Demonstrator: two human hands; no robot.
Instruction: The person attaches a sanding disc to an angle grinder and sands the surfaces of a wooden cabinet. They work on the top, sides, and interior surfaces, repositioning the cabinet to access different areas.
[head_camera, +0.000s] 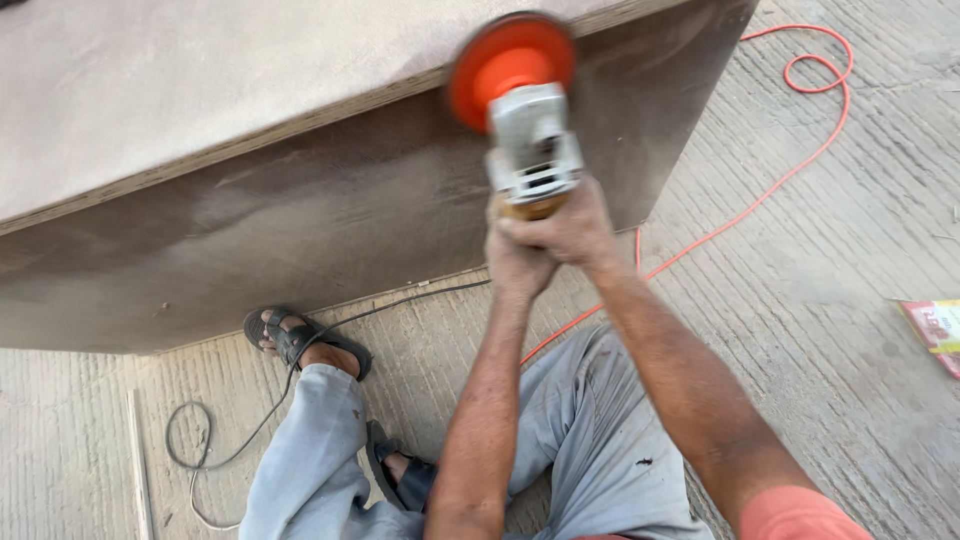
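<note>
Both my hands grip the body of a grey angle grinder (533, 150). My left hand (515, 262) wraps it from below and my right hand (568, 225) closes over it from the right. The grinder's orange disc (510, 62) is blurred and sits against the upper edge of a large brown plywood box (300, 210), where the dusty top panel (200, 80) meets the side. I am crouched in front of the box in grey trousers and dark sandals.
An orange cable (790, 170) loops across the grooved concrete floor (830, 300) on the right. A black cord (260, 425) curls on the floor past my sandalled foot (300, 340). A red and yellow packet (935, 330) lies at the right edge.
</note>
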